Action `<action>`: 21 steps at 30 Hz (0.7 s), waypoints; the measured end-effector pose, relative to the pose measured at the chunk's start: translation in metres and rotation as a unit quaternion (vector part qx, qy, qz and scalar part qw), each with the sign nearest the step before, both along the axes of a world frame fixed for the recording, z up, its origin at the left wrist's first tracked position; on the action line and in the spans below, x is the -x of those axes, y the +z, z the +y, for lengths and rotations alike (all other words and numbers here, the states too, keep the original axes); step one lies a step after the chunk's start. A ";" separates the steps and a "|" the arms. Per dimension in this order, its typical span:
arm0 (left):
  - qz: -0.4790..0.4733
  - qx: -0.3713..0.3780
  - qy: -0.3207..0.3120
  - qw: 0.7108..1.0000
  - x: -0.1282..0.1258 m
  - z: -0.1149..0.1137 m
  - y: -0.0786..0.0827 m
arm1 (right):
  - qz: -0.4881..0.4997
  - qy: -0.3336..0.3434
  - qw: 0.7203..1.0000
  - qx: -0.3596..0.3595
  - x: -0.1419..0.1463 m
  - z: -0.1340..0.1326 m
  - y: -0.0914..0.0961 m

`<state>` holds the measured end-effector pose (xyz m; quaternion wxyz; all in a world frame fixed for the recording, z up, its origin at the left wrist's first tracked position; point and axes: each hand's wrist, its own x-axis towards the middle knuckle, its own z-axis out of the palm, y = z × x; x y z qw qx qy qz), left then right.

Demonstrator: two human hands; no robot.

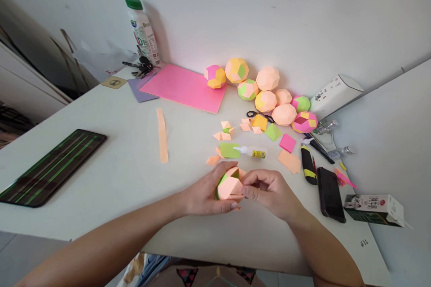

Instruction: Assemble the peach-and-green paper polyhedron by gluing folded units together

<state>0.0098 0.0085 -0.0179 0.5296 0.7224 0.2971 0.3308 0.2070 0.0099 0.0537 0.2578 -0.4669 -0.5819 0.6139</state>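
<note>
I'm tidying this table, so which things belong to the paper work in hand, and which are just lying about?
Likely in use: open-sided paper ball, glue bottle, small paper squares, peach strip.
Probably just lying about: tablet, keys, phone, green-capped bottle, carton.

A black phone [331, 195] lies just beside a carton [373, 209]

White table [128, 152] against a plain pale wall [269, 9], grey tile floor [27, 251] below

Two hands [204, 195] [274, 190], ten paper balls [229, 187]
</note>
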 end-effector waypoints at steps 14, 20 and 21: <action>0.008 0.003 0.006 1.000 0.000 0.001 -0.001 | 0.035 -0.001 0.999 0.025 0.002 -0.001 -0.001; 0.012 0.005 0.010 1.000 0.000 0.000 -0.001 | 0.037 0.002 0.999 0.016 0.002 -0.001 -0.002; 0.013 0.007 0.010 1.000 0.000 0.000 -0.001 | 0.035 0.001 0.999 0.014 0.002 -0.001 -0.002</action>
